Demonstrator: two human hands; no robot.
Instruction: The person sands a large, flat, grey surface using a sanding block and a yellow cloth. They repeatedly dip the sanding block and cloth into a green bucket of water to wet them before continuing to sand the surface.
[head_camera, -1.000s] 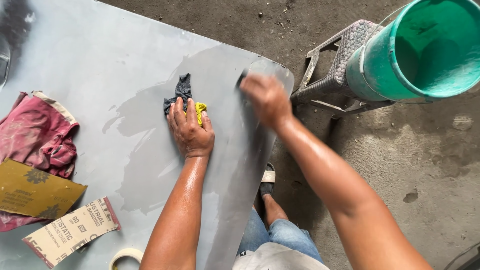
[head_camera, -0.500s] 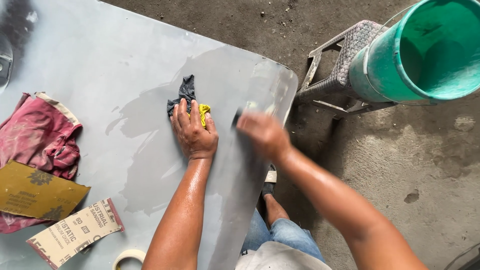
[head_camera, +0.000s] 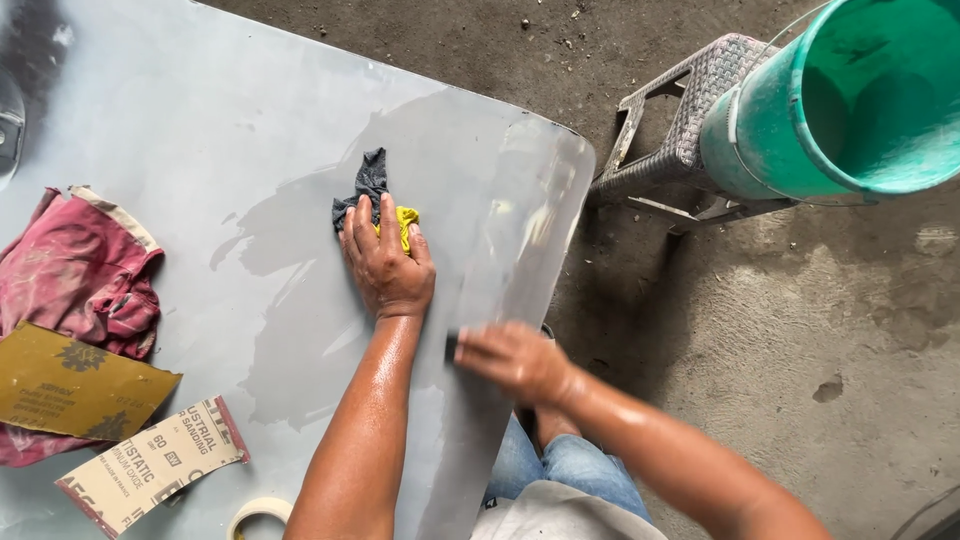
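Sanding of a wet grey panel (head_camera: 200, 130) is judged to be the step in hand, as seen from the head camera, the only view given. The left hand (head_camera: 388, 265) is laid flat, fingers spread, on a crumpled dark and yellow rag (head_camera: 375, 200), which is pressed against the panel near the middle of a darker wet patch (head_camera: 300, 330). The right hand (head_camera: 515, 360) is blurred beside the panel's near edge; it is closed around a small dark block or pad (head_camera: 451, 346), of which only a corner can be seen, and that pad is held against the panel surface. What the pad is made of cannot be told.

A firm, even stroke along the curved edge is judged to be what the next move calls for, with the rag kept close at hand for wetting or wiping.

Off to the left on the panel, a reddish cloth (head_camera: 75, 270), two sheets of sandpaper (head_camera: 80, 385) and part of a tape roll (head_camera: 255, 515) are lying. Beyond the panel, a green bucket (head_camera: 760, 130) is set on a woven stool (head_camera: 690, 110); its inside is stained, and no contents can be made out.
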